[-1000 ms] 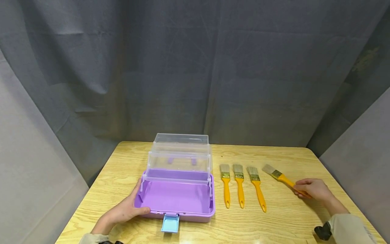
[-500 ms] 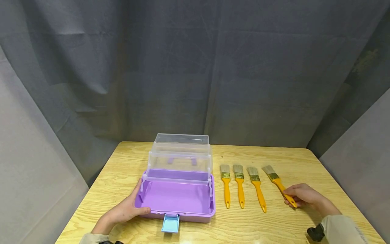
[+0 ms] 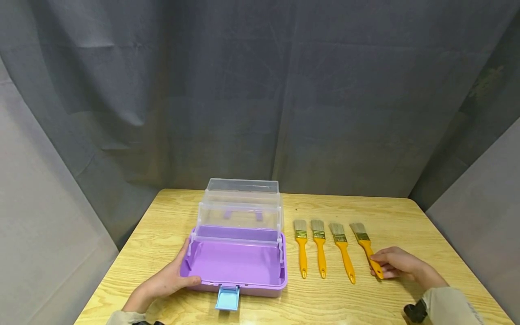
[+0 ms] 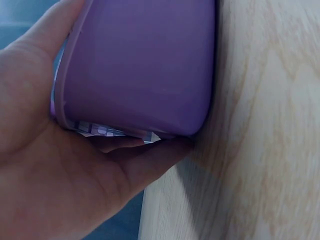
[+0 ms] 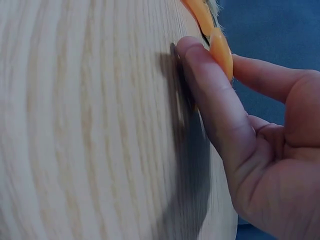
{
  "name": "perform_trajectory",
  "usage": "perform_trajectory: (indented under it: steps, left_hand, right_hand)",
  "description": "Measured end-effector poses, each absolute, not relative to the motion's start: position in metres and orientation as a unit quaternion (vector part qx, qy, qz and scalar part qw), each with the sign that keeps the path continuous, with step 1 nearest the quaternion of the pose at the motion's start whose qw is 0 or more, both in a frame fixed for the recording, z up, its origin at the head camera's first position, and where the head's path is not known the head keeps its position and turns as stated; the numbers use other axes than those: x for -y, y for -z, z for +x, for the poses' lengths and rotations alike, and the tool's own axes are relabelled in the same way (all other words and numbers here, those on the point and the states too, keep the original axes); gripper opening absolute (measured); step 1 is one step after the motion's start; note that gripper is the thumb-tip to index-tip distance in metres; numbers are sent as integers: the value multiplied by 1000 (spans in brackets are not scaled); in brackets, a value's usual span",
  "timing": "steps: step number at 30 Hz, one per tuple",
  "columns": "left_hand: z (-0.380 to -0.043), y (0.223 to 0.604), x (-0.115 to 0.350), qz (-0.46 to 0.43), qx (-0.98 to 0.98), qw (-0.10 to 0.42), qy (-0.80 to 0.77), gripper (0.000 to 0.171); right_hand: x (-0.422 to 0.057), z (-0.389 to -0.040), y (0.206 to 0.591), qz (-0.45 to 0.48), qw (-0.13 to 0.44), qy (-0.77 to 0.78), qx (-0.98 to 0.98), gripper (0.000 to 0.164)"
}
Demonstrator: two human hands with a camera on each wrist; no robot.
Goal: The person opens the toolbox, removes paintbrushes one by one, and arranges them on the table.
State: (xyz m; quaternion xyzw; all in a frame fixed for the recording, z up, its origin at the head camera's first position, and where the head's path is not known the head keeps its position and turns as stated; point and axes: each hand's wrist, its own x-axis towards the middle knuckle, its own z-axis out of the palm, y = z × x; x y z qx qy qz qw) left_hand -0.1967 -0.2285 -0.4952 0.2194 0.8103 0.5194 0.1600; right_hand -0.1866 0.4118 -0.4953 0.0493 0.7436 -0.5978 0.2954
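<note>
My left hand point(image 3: 164, 280) grips the left front corner of a purple plastic case point(image 3: 233, 264), thumb over the front rim and fingers along the left side. The case stands open, its clear tiered trays point(image 3: 239, 212) folded back and its blue latch point(image 3: 227, 298) hanging at the front. In the left wrist view the purple wall point(image 4: 140, 65) lies between thumb and fingers. My right hand point(image 3: 400, 263) pinches the yellow handle of a flat paintbrush point(image 3: 365, 246), rightmost in a row, bristles pointing away. The handle end point(image 5: 221, 52) shows between thumb and finger in the right wrist view.
Three more yellow paintbrushes, a left one point(image 3: 302, 253), a middle one point(image 3: 320, 250) and a right one point(image 3: 344, 255), lie side by side between the case and my right hand. Dark grey cloth point(image 3: 260, 90) hangs behind the wooden table point(image 3: 325, 307), with light panels point(image 3: 44, 225) at both sides.
My right hand has moved left with the paintbrush, turning it from a strong slant to nearly in line with the others. My left hand and the case have stayed put.
</note>
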Motion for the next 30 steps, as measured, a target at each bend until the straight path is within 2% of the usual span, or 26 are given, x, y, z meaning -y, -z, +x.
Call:
perform_trajectory:
  steps: [9, 20, 26, 30]
  left_hand:
    - [-195, 495, 230, 201, -819, 168, -511, 116]
    - [-194, 495, 228, 212, -820, 151, -510, 117]
    - [-200, 479, 233, 178, -833, 170, -496, 105]
    - [-214, 453, 242, 145, -875, 147, -438, 93]
  right_hand:
    - [-404, -189, 495, 77, 283, 552, -780, 22]
    - [-401, -186, 489, 103, 267, 504, -815, 27]
    - [-397, -184, 477, 95, 197, 418, -882, 29]
    - [-390, -186, 463, 41, 119, 321, -939, 27]
